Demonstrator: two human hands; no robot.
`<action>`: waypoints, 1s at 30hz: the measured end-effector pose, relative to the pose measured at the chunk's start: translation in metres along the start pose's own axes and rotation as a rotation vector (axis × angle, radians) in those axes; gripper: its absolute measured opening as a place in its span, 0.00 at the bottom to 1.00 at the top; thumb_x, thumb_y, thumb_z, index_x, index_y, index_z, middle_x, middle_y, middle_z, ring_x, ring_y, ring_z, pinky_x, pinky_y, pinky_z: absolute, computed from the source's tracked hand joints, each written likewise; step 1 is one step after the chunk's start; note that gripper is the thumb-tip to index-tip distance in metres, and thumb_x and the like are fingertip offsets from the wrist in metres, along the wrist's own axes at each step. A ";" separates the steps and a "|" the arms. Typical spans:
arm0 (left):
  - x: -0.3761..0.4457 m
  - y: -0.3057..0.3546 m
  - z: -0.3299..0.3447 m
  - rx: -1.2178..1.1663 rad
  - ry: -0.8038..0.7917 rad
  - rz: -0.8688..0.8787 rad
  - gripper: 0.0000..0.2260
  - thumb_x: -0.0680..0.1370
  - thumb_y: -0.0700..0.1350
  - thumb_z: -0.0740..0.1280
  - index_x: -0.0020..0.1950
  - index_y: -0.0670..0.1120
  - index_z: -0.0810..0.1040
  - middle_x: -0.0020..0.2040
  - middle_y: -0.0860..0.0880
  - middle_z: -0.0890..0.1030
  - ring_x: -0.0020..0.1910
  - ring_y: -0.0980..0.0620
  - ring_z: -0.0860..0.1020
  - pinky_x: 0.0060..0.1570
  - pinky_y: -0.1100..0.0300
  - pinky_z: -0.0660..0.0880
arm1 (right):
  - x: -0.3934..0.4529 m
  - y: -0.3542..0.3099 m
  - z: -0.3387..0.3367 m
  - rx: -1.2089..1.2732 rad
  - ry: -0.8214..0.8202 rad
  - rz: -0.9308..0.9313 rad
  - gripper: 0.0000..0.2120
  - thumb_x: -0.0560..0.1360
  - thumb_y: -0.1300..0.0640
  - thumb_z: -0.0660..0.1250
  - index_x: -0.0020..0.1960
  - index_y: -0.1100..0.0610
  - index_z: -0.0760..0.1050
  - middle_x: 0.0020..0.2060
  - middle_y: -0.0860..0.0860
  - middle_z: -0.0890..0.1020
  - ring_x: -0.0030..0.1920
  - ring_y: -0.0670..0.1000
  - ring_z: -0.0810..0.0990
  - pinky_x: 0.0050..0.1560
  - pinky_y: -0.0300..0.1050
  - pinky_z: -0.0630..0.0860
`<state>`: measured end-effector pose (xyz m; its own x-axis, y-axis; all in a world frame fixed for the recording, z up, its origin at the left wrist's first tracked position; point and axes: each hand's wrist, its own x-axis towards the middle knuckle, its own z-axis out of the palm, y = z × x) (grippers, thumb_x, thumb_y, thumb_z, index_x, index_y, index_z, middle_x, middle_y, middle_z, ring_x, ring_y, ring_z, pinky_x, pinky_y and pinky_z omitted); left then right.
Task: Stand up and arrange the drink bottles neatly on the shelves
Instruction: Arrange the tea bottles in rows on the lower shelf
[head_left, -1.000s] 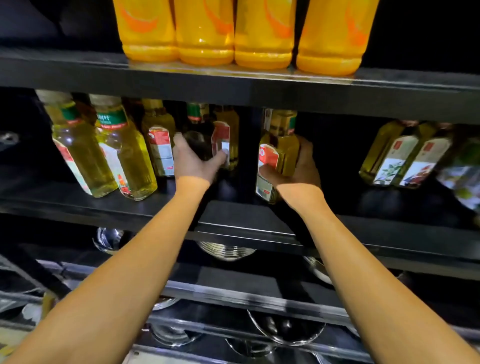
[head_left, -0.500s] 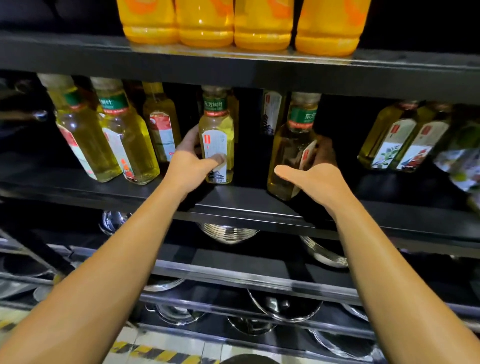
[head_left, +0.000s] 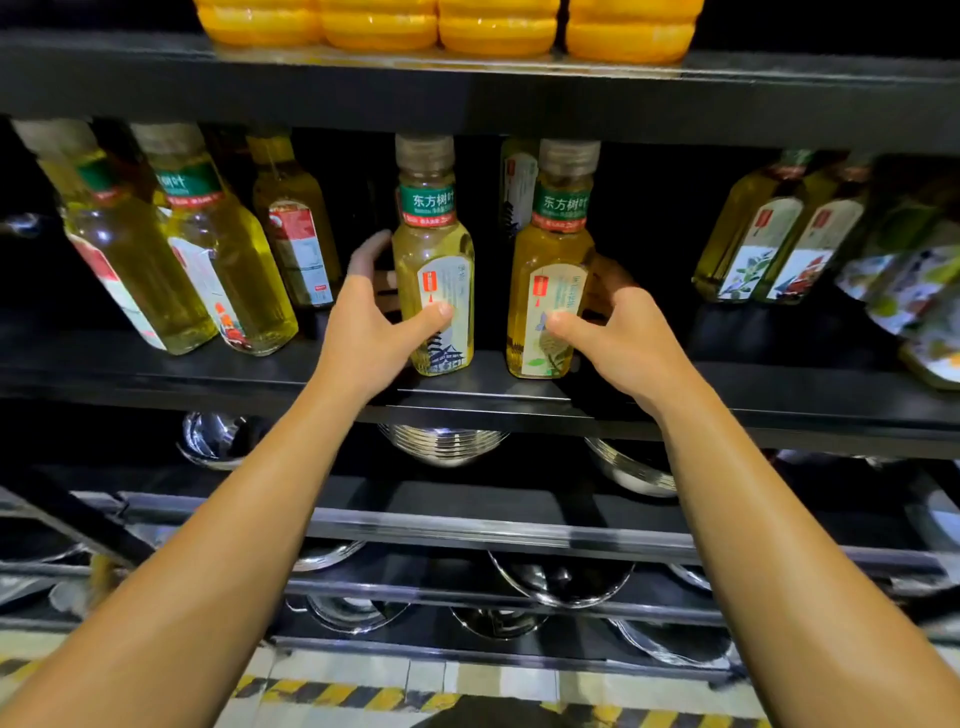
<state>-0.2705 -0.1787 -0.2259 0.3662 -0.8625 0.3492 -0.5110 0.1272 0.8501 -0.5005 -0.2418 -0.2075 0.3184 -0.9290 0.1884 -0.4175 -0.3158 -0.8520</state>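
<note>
1. Pale-green tea bottles (head_left: 171, 249), two of them, leaning at far left of the middle shelf (head_left: 467, 405); another bottle (head_left: 296, 234) just right of them, further back.
2. Left hand (head_left: 374, 332) wrapped round the left centre bottle (head_left: 434, 260): thumb across the label front, fingers curled behind. Bottle upright, near the shelf's front edge.
3. Right hand (head_left: 618, 332) gripping the right centre bottle (head_left: 553, 260) the same way, thumb on the label, fingers behind. Also upright, a small gap apart from its neighbour.
4. Further right, well apart: a pair of slanted bottles (head_left: 779, 234), then blurred packs at the edge.
5. Judged best for this step: keep both bases flat on the shelf, slide rather than lift, turn labels square to the front, line both up with the shelf edge, close the gap evenly, let go only once neither rocks.
</note>
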 end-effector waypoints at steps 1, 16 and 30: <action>-0.002 0.001 0.001 0.002 0.006 0.006 0.33 0.74 0.45 0.74 0.75 0.51 0.62 0.57 0.59 0.77 0.51 0.74 0.74 0.46 0.80 0.69 | 0.000 0.002 0.000 0.009 0.004 0.009 0.20 0.75 0.53 0.72 0.65 0.56 0.73 0.57 0.50 0.82 0.56 0.49 0.81 0.56 0.49 0.79; -0.011 0.090 0.175 0.015 -0.246 0.039 0.23 0.76 0.52 0.71 0.67 0.45 0.71 0.44 0.61 0.76 0.41 0.63 0.74 0.36 0.77 0.70 | -0.048 0.082 -0.168 -0.114 0.431 0.187 0.19 0.79 0.56 0.66 0.67 0.58 0.65 0.56 0.47 0.77 0.55 0.47 0.76 0.51 0.41 0.69; 0.021 0.124 0.277 -0.052 -0.258 -0.014 0.29 0.73 0.54 0.74 0.71 0.53 0.68 0.64 0.51 0.79 0.61 0.50 0.78 0.63 0.49 0.75 | -0.001 0.119 -0.198 -0.209 0.495 0.292 0.21 0.79 0.58 0.65 0.70 0.62 0.69 0.66 0.61 0.75 0.65 0.62 0.73 0.60 0.45 0.70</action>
<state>-0.5416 -0.3167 -0.2228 0.1593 -0.9597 0.2313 -0.4638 0.1341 0.8757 -0.7192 -0.3163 -0.2123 -0.2464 -0.9465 0.2084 -0.6017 -0.0192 -0.7985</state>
